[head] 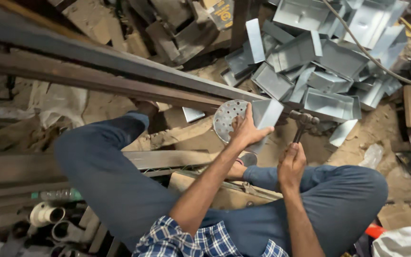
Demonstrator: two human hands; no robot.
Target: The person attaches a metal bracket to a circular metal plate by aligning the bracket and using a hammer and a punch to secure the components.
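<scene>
Here left hand (245,133) fingers (265,130) clasp metal box (266,114); right hand (291,164) grips hammer (303,123).

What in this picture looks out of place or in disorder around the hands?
The grey metal boxes behind the hands lie in a loose heap, tipped at many angles, not stacked. The left hand steadies one metal box beside a round perforated disc; the right hand grips a hammer. Nothing looks spilled or clearly broken.
</scene>
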